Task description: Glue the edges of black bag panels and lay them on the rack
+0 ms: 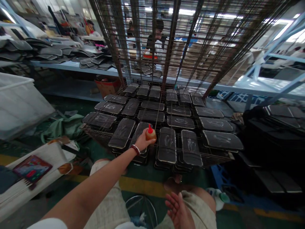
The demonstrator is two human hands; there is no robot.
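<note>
Free room and obstacles around the hands. Thin wires of a steel drying rack [170, 47] are rising directly ahead of the left hand [141, 141] and its red-tipped glue bottle [151, 133], standing between them and the shelf [71, 68] behind. Rows of black shoe soles [166, 148] are covering the rack tier below, leaving only narrow gaps. Open space is remaining above the soles, among the wires. The right hand [178, 211] is having free room above the floor [143, 187], with the person's knee [202, 200] just beside it. A translucent plastic bin [21, 105] is bounding the far left.

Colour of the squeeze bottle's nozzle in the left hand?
Red; the nozzle shows best in the head view.
</note>
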